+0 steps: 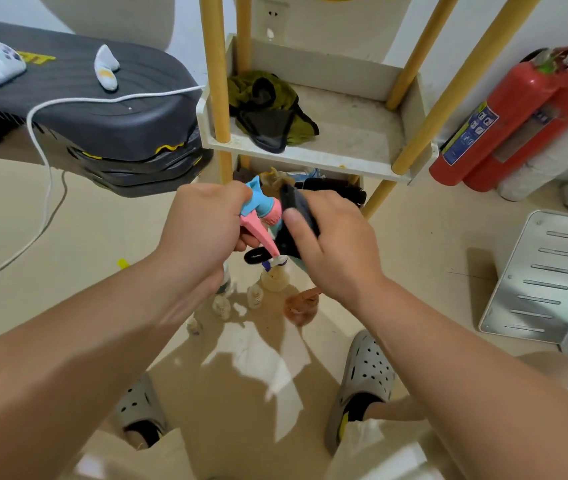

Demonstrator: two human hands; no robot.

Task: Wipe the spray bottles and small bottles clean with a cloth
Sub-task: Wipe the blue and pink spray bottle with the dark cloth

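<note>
My left hand [203,223] grips a spray bottle by its blue and pink trigger head [263,211], held up above the floor. My right hand [338,244] presses a dark cloth [298,216] against the nozzle side of that head. The bottle's body is mostly hidden behind my hands and the cloth. On the floor below stand a pale spray bottle [275,277], several small clear bottles [255,296] and an orange-brown bottle [299,306].
A white shelf unit with yellow poles [310,155] stands ahead, holding green and black rags [268,112]. A dark machine [102,109] with a white cable is at left. Red fire extinguishers [518,119] and a metal panel [545,278] are at right. My two grey clogs [365,379] are below.
</note>
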